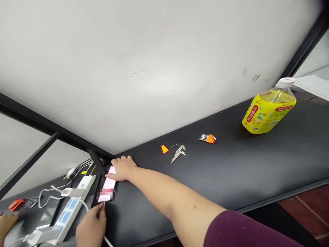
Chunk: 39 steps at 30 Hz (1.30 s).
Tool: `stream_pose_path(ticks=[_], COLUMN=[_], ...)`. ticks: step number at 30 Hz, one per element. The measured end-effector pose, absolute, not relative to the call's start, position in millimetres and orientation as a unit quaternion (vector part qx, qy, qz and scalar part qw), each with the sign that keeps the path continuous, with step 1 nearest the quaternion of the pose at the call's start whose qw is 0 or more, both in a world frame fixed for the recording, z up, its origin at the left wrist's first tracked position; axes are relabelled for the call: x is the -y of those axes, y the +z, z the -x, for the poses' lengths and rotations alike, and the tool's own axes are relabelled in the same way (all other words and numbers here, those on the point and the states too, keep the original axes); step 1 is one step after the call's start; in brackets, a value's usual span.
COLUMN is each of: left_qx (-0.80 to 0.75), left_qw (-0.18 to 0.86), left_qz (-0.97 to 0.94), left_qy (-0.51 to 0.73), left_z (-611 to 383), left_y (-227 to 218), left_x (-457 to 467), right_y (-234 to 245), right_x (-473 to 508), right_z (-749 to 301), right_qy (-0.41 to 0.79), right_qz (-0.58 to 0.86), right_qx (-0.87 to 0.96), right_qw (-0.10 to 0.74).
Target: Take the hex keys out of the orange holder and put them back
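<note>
A phone [107, 185] with a lit pinkish screen lies on the black table at its left side. My right hand [123, 168] grips its far end, the thumb over the screen. At the near end, my left hand [91, 225] pinches the plug of a white charging cable [108, 241], held against or close to the phone's bottom edge; whether it is inserted I cannot tell. To the right of my right hand lie an orange holder [165, 149] and several loose hex keys [178, 154].
Another orange holder with hex keys [210, 138] and a yellow-labelled bottle [269, 109] stand farther right. On the left are a white power strip [73, 207] with chargers and cables, an orange tool set [16, 205] and another person's hand [7, 224]. A black frame [97, 163] rises beside the phone.
</note>
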<state>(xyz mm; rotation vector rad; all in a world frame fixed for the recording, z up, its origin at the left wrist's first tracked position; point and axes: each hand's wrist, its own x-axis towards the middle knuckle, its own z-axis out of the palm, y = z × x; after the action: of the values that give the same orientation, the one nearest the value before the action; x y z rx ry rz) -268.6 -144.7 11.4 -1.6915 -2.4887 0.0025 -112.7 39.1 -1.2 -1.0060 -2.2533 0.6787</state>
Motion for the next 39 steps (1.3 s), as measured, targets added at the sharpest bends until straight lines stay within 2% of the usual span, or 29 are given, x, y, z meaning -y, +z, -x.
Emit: stream_pose_path(ticks=[9,20,27,33,39], left_qx=[0.849,0.767,0.754,0.808,0.861], left_qw=[0.024,0.127,0.147,0.090,-0.005], left_qz=[0.524,0.617,0.624,0.576,0.504], left_qy=[-0.070,-0.122,-0.143,-0.082,0.064], left_z=[260.5,257.1,253.9,259.4,263.7], left_y=[16.0,14.0,13.6,12.0,20.6], left_x=[146.8,148.4,152.5,150.9,155.9], right_y=[1.7,-1.4,-0.5,-2.2,-1.6], right_x=[-37.7,-41.3,-40.5,-36.9,-36.8], right_z=[108.5,109.9,108.8,108.0,108.3], right_qy=[0.250,0.242,0.235,0.222,0.245], right_qz=[0.357,0.332,0.324,0.325,0.337], right_qx=[0.855,0.870,0.878,0.882,0.870], right_qw=[0.281,0.272,0.261,0.260,0.263])
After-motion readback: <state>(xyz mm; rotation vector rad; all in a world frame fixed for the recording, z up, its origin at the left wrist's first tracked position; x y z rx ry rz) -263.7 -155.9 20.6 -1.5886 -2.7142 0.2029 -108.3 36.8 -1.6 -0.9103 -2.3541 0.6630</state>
